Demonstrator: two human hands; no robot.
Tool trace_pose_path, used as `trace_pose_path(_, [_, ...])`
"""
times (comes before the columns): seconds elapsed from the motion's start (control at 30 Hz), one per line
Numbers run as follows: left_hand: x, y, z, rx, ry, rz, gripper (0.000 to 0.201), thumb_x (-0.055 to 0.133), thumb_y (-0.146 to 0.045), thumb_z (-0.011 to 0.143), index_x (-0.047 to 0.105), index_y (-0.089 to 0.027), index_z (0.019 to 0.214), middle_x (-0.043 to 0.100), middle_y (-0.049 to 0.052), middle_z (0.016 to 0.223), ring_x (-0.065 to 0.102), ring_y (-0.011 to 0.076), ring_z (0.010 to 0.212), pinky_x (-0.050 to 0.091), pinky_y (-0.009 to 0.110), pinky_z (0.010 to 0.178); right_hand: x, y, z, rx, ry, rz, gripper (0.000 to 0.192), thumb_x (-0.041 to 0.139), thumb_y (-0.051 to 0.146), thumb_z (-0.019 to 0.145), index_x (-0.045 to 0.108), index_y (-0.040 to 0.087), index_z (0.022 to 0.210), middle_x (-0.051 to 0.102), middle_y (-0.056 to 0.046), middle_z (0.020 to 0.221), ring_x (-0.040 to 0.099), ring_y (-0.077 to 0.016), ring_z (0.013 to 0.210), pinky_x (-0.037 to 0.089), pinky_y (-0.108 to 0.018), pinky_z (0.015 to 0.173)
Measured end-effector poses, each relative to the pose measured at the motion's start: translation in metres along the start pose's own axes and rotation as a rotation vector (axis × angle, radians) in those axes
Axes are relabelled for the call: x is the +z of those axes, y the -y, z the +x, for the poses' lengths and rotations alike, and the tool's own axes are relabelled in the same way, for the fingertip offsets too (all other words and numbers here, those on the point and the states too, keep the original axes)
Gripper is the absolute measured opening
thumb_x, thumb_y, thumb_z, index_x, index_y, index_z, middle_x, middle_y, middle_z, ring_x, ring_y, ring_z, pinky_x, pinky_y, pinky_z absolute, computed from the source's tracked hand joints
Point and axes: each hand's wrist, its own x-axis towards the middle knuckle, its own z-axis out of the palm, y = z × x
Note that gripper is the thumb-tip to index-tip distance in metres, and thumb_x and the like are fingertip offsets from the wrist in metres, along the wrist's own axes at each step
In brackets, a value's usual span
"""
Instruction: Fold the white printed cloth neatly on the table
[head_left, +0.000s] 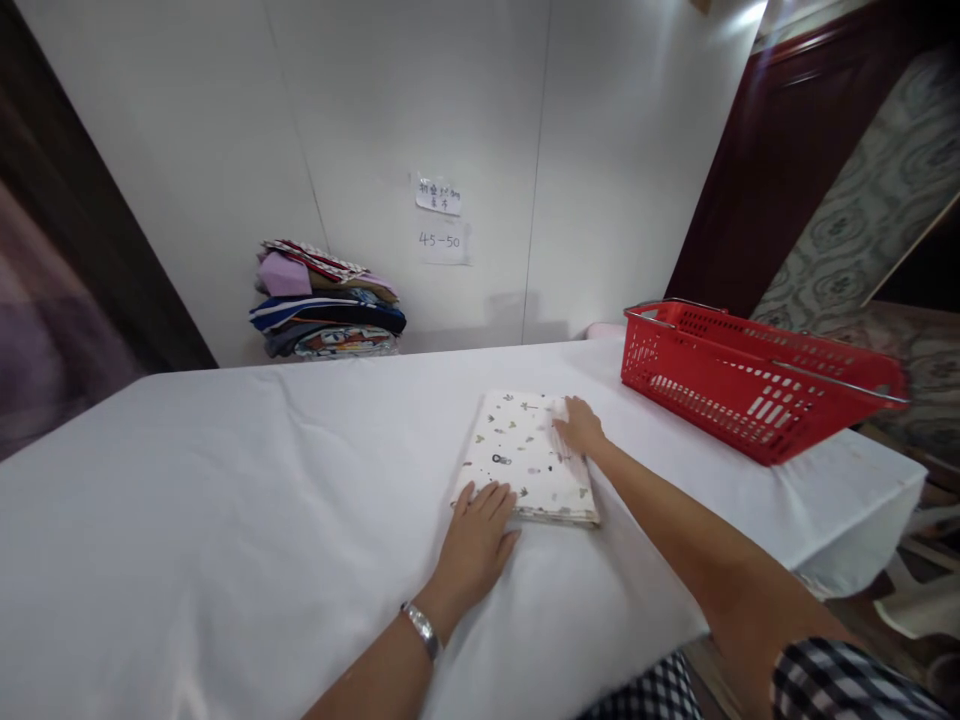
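A folded white cloth (517,455) printed with small plants and animals lies flat on the white-covered table (300,520). My left hand (480,535) rests on its near left corner, fingers stretched out and slightly apart. On the cloth's far right edge lies my right hand (581,428), a little blurred, with its fingers extended over the fabric. Neither hand grips the cloth. A silver bracelet (421,630) circles my left wrist.
A red plastic basket (720,385) with metal handles stands on the table's right side. Folded fabrics (330,305) are stacked at the back left by the wall. Two paper notes (442,240) hang on the wall. The table's right edge (870,500) drops off beyond the basket.
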Motion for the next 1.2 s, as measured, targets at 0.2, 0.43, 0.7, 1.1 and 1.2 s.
trace_pose_path(0.2, [0.002,0.001,0.000,0.006,-0.006,-0.002,0.042,0.045,-0.026,0.088,0.047,-0.021,0.130,0.050,0.006,0.134,0.042,0.0248,0.126,0.024,0.051,0.109,0.007,0.019,-0.065,-0.393,0.170,-0.182,0.051,0.042,0.046,0.088,0.045,0.017,0.130,0.034,-0.012,0.146,0.022,-0.0264,0.136,0.012,-0.047,0.109])
trace_pose_path(0.43, [0.001,0.002,0.000,0.031,-0.013,0.031,0.043,0.045,-0.025,0.088,0.046,-0.021,0.131,0.051,0.006,0.134,0.043,0.0246,0.126,0.025,0.051,0.109,0.002,0.019,-0.086,-0.427,0.128,-0.176,0.062,0.036,0.053,0.089,0.040,0.011,0.135,0.030,-0.017,0.147,0.018,-0.0287,0.138,0.008,-0.046,0.110])
trace_pose_path(0.7, [0.000,0.003,0.000,0.032,-0.012,0.023,0.042,0.045,-0.024,0.088,0.046,-0.021,0.130,0.052,0.006,0.133,0.044,0.0241,0.125,0.026,0.051,0.108,-0.009,0.019,-0.100,-0.393,0.181,-0.099,0.057,0.034,0.049,0.091,0.043,0.013,0.133,0.034,-0.016,0.145,0.024,-0.0275,0.136,0.015,-0.047,0.109])
trace_pose_path(1.1, [-0.007,0.033,0.002,-0.294,-0.159,-0.133,0.030,0.042,-0.032,0.091,0.061,-0.021,0.112,0.057,0.005,0.127,0.048,0.0216,0.121,0.039,0.044,0.102,0.009,0.015,-0.140,-0.608,0.116,-0.136,0.058,0.028,0.054,0.092,0.043,0.019,0.136,0.038,-0.011,0.144,0.030,-0.0274,0.134,0.023,-0.046,0.108])
trace_pose_path(1.2, [-0.007,0.043,-0.001,-0.368,-0.164,-0.260,0.036,0.048,-0.037,0.088,0.059,-0.021,0.118,0.052,0.005,0.133,0.051,0.0198,0.118,0.045,0.035,0.097,0.008,0.008,-0.143,-0.641,0.090,-0.134,0.053,0.032,0.050,0.092,0.045,0.022,0.134,0.042,-0.010,0.141,0.034,-0.0267,0.132,0.024,-0.048,0.108])
